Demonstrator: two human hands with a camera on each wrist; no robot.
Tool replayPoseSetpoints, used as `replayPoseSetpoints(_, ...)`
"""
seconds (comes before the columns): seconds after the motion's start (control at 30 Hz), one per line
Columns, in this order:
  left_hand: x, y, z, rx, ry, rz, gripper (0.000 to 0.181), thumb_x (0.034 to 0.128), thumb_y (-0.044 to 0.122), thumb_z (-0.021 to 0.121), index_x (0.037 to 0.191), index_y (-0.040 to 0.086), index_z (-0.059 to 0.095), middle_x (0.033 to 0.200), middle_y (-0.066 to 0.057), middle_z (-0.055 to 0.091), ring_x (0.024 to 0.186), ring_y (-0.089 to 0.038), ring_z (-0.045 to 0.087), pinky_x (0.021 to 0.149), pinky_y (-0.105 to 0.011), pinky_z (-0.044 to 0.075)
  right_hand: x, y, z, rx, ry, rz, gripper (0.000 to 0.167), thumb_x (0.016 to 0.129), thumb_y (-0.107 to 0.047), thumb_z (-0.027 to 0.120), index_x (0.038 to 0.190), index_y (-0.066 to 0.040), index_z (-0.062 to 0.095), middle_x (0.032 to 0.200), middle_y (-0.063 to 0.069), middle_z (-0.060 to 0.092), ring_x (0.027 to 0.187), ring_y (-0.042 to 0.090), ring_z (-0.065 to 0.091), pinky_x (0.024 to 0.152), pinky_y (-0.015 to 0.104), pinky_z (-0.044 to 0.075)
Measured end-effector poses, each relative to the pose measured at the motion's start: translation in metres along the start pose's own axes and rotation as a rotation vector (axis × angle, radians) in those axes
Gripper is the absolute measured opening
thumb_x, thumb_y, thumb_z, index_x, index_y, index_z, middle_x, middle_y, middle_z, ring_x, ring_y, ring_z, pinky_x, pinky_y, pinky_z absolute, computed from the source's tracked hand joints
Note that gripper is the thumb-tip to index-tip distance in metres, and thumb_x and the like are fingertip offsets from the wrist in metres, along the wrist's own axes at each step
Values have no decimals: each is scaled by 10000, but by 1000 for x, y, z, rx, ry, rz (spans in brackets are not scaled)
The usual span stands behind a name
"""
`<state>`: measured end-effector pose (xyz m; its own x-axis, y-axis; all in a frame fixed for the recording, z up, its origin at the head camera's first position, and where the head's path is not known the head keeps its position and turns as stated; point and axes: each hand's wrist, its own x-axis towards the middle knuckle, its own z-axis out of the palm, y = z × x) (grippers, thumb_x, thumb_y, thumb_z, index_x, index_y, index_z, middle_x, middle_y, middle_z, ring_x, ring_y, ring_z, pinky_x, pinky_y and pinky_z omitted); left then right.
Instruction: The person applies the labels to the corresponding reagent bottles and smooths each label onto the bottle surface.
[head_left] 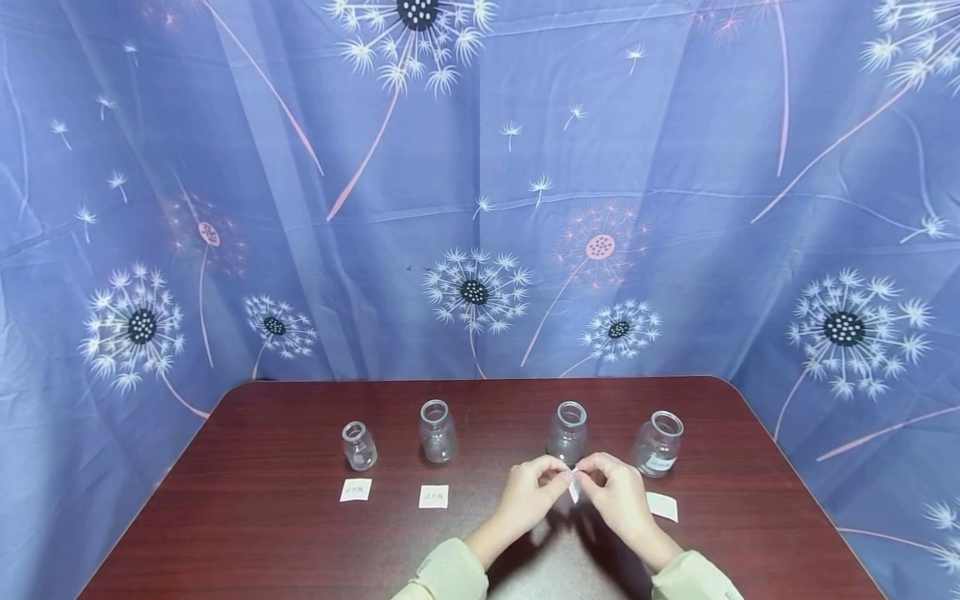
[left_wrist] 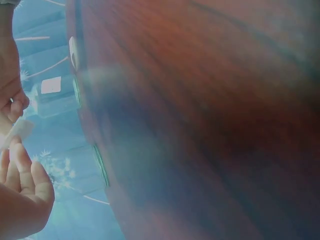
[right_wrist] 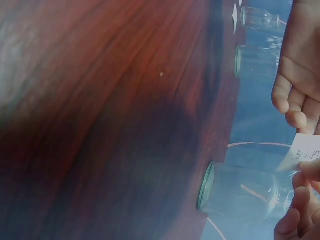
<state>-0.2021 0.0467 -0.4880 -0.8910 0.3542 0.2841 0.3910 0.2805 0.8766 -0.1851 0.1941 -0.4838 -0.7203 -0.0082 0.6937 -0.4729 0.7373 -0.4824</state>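
Sleeves [head_left: 450, 570]: nearest us, two pale cuffs reach in from the lower edge; the right one is near a loose slip [head_left: 662, 506] and could drag it if that arm draws back.
Table [head_left: 247, 533]: dark red-brown and shiny; we judge that glass knocked on it might slide or tip.
Left hand [head_left: 527, 493]: thumb and forefinger pinch the held slip [head_left: 574, 487]; pulling too hard against the other side could tear it, we think.
Right hand [head_left: 617, 498]: thumb and fingertips pinch the same paper; should one side let go early, it could fold.
Labelled jar [head_left: 659, 446]: upright beyond the right hand, a white label [head_left: 661, 462] on its side; a wrist swung outward might bump it.
Middle jar [head_left: 567, 433]: upright just behind the fingertips; we cannot tell whether they touch. A forward push could shove it.
Left-side jars: the tall jar [head_left: 438, 432] and small jar [head_left: 359, 447] stand well apart from the hands, least at risk.
Paper: the held slip is between both hands, in front of the middle jar, with writing on it. We cannot tell if it is sticky; if so, it could cling to a fingertip.
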Motion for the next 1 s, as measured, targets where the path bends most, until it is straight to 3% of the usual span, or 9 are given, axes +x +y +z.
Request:
replayPoseSetpoints(0.17,2,0,-3,-71,-38,-65,249,850,259,537,894,42,653,722,-68,670,610,-38,597,559,-148,437,0,2,-1,53,4,-103,256,541,53,744,660,-148,637,614,-92,577,523,-67,377,478,71,299)
replayPoseSetpoints(0.4,4,0,-6,-88,-72,-144,198,805,245,590,823,58,655,664,-79,645,568,1,533,519,-141,391,0,2,-2,123,-8,-186,255,530,52,744,665,-143,649,626,-96,562,525,-61,373,479,48,281)
replayPoseSetpoints(0.7,5,-2,-3,-96,-70,-176,144,794,133,579,821,10,650,683,-103,648,563,-28,536,512,-156,405,-1,1,-3,131,-15,-201,265,533,68,736,673,-138,645,627,-97,545,518,-77,351,471,33,263)
replayPoseSetpoints(1.0,5,1,-4,-213,-83,-208,177,792,159,583,843,4,651,731,-88,664,570,-28,547,543,-175,438,-2,1,-2,121,-7,-182,247,567,59,729,703,-132,652,625,-94,544,509,-73,348,466,34,260)
